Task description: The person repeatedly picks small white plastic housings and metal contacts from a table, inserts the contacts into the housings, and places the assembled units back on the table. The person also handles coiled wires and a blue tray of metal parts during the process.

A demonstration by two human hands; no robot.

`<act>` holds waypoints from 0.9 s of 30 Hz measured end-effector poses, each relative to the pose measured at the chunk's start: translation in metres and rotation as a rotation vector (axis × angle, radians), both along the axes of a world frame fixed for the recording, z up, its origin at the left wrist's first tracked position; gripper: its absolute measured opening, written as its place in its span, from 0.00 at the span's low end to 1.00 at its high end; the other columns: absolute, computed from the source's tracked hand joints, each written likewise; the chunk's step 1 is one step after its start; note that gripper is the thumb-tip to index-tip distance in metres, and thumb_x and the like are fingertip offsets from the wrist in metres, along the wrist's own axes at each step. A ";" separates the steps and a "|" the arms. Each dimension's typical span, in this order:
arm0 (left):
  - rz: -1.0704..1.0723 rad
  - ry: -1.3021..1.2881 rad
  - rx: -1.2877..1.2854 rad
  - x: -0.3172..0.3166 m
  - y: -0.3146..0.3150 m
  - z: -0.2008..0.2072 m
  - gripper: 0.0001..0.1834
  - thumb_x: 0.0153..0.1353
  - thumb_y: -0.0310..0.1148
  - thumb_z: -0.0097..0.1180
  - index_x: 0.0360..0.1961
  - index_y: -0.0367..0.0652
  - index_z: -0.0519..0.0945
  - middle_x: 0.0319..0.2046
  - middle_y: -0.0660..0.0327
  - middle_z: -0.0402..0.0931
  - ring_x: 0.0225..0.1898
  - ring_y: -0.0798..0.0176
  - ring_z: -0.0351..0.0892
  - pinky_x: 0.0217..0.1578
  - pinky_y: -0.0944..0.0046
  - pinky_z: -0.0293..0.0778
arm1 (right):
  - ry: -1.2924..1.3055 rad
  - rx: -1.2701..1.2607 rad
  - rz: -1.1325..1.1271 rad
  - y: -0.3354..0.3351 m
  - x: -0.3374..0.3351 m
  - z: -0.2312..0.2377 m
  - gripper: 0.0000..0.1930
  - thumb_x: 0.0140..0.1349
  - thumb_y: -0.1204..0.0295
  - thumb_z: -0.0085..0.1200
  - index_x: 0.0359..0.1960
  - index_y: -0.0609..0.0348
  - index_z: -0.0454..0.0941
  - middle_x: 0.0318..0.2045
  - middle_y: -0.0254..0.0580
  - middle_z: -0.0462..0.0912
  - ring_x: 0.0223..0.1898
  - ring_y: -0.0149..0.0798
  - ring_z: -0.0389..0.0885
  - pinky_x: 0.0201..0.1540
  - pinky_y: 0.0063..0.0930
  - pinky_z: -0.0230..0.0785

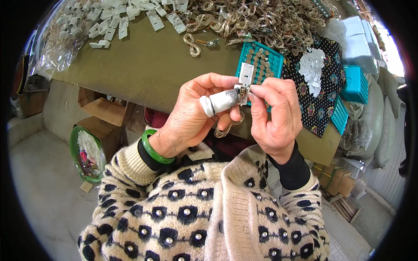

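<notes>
My left hand (183, 108) holds a small white plastic battery case (246, 75) with its lid flipped up. A white and grey wrapping (224, 102) covers the thumb, whose tip presses on the case's open lower half. My right hand (278, 113) pinches the right edge of the case between thumb and index finger; whether a small part sits between those fingertips is hidden. Below the case, a coil of thin wire (230, 128) hangs by my left fingers. Just behind my hands, a teal tray (276, 55) carries many coin cells (261, 64).
Several white cases (154, 21) lie at the far left of the olive-covered table (130, 69). Coiled wire strings (261, 21) are heaped at the back. White flat pieces (311, 69) lie on a dark patterned cloth (320, 108), near stacked teal baskets (355, 85). A green-rimmed bin (74, 148) stands lower left.
</notes>
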State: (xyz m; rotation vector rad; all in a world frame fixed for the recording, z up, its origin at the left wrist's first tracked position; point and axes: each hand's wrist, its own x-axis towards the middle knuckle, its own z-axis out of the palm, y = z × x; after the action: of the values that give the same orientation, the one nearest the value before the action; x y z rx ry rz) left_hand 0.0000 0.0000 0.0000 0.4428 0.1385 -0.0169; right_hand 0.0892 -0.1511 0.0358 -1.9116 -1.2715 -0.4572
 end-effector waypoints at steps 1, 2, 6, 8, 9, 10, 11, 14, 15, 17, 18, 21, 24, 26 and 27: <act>0.003 0.013 0.021 0.000 -0.001 0.000 0.13 0.64 0.26 0.60 0.50 0.38 0.78 0.34 0.51 0.81 0.24 0.64 0.80 0.18 0.71 0.73 | -0.004 -0.011 0.017 0.000 0.001 0.001 0.14 0.48 0.85 0.63 0.38 0.65 0.77 0.34 0.45 0.76 0.31 0.44 0.75 0.33 0.35 0.69; 0.005 0.031 0.057 0.000 -0.002 0.000 0.14 0.63 0.28 0.61 0.50 0.40 0.79 0.33 0.50 0.81 0.21 0.65 0.78 0.18 0.71 0.71 | -0.008 -0.025 0.034 0.000 0.002 0.002 0.14 0.47 0.85 0.63 0.38 0.65 0.77 0.33 0.45 0.76 0.31 0.44 0.75 0.33 0.35 0.69; 0.015 0.034 0.012 -0.007 0.002 0.001 0.13 0.63 0.27 0.61 0.48 0.39 0.80 0.33 0.51 0.81 0.22 0.64 0.79 0.18 0.71 0.71 | 0.020 -0.088 0.091 0.004 0.000 0.011 0.12 0.50 0.85 0.62 0.36 0.65 0.77 0.32 0.46 0.76 0.31 0.45 0.75 0.33 0.33 0.69; 0.033 0.040 0.037 -0.008 0.002 0.001 0.12 0.63 0.27 0.60 0.48 0.38 0.80 0.33 0.52 0.81 0.23 0.64 0.80 0.18 0.71 0.71 | 0.077 -0.139 0.103 0.002 -0.001 0.015 0.08 0.55 0.84 0.61 0.36 0.65 0.77 0.31 0.49 0.77 0.30 0.45 0.76 0.32 0.32 0.71; 0.026 0.036 0.044 -0.009 0.003 0.000 0.12 0.63 0.27 0.60 0.48 0.38 0.80 0.33 0.52 0.81 0.24 0.64 0.81 0.18 0.71 0.72 | 0.118 -0.138 0.117 0.002 -0.002 0.016 0.08 0.56 0.83 0.61 0.37 0.65 0.76 0.32 0.48 0.77 0.31 0.43 0.76 0.34 0.32 0.71; 0.019 0.031 0.051 -0.009 0.004 0.000 0.12 0.63 0.26 0.60 0.48 0.38 0.80 0.33 0.52 0.81 0.24 0.63 0.81 0.18 0.71 0.73 | 0.170 -0.144 0.127 0.002 -0.002 0.016 0.08 0.57 0.83 0.60 0.37 0.65 0.76 0.33 0.47 0.77 0.33 0.42 0.76 0.36 0.31 0.71; 0.013 0.027 0.065 -0.010 0.005 0.000 0.12 0.63 0.26 0.60 0.48 0.38 0.80 0.34 0.53 0.81 0.25 0.63 0.82 0.18 0.71 0.73 | 0.227 -0.159 0.134 0.002 -0.003 0.017 0.07 0.58 0.83 0.60 0.37 0.65 0.75 0.35 0.46 0.78 0.34 0.40 0.76 0.37 0.31 0.72; 0.012 -0.032 0.081 -0.011 0.006 0.000 0.10 0.64 0.27 0.59 0.47 0.39 0.80 0.34 0.53 0.81 0.26 0.63 0.82 0.18 0.70 0.75 | 0.884 -0.013 0.223 0.000 -0.006 0.020 0.10 0.61 0.81 0.60 0.41 0.63 0.73 0.41 0.42 0.77 0.41 0.35 0.76 0.45 0.28 0.71; 0.004 -0.049 0.105 -0.012 0.007 0.000 0.10 0.65 0.27 0.58 0.46 0.39 0.80 0.34 0.52 0.81 0.26 0.62 0.83 0.18 0.70 0.75 | 1.109 0.086 0.230 0.000 -0.008 0.019 0.10 0.61 0.81 0.60 0.42 0.63 0.72 0.41 0.40 0.77 0.40 0.32 0.76 0.45 0.27 0.72; -0.010 -0.082 0.165 -0.012 0.008 0.001 0.09 0.66 0.27 0.57 0.46 0.39 0.80 0.35 0.52 0.81 0.26 0.62 0.83 0.19 0.70 0.76 | 1.533 0.311 0.257 0.004 -0.011 0.018 0.12 0.62 0.80 0.60 0.44 0.62 0.70 0.42 0.37 0.76 0.40 0.28 0.76 0.44 0.26 0.74; 0.002 -0.079 0.161 -0.012 0.008 0.002 0.08 0.66 0.27 0.57 0.45 0.39 0.79 0.35 0.52 0.81 0.27 0.62 0.83 0.19 0.70 0.76 | 1.619 0.308 0.287 0.004 -0.009 0.020 0.16 0.64 0.79 0.59 0.49 0.61 0.68 0.43 0.38 0.76 0.44 0.30 0.77 0.48 0.26 0.74; 0.023 -0.048 0.193 -0.014 0.006 0.003 0.07 0.67 0.27 0.56 0.45 0.40 0.78 0.36 0.52 0.82 0.28 0.62 0.84 0.22 0.69 0.79 | 1.703 0.330 0.328 0.007 -0.011 0.021 0.16 0.64 0.79 0.59 0.50 0.61 0.67 0.43 0.39 0.76 0.47 0.31 0.76 0.50 0.25 0.74; 0.029 -0.003 0.212 -0.012 0.008 0.005 0.08 0.66 0.28 0.57 0.45 0.41 0.77 0.37 0.52 0.82 0.29 0.62 0.84 0.25 0.68 0.80 | 1.501 0.278 0.246 0.015 -0.013 0.018 0.22 0.66 0.79 0.56 0.60 0.64 0.64 0.47 0.41 0.77 0.46 0.29 0.78 0.46 0.23 0.77; 0.029 0.039 0.209 -0.012 0.007 0.006 0.08 0.66 0.29 0.57 0.45 0.41 0.76 0.37 0.51 0.82 0.30 0.61 0.84 0.27 0.68 0.80 | 1.431 0.254 0.222 0.015 -0.010 0.019 0.23 0.66 0.79 0.55 0.62 0.65 0.65 0.47 0.42 0.79 0.45 0.29 0.79 0.45 0.22 0.77; 0.027 0.011 0.206 -0.011 0.007 0.006 0.09 0.66 0.30 0.58 0.45 0.41 0.76 0.37 0.50 0.82 0.30 0.61 0.84 0.28 0.67 0.80 | 1.429 0.256 0.220 0.013 -0.008 0.020 0.22 0.67 0.79 0.55 0.61 0.66 0.67 0.46 0.42 0.80 0.44 0.28 0.80 0.45 0.22 0.77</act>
State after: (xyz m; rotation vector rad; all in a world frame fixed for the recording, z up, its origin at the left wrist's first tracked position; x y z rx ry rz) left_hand -0.0110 0.0068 0.0059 0.6465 0.1572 0.0216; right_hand 0.0814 -0.1377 0.0556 -1.2810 -0.3792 0.7452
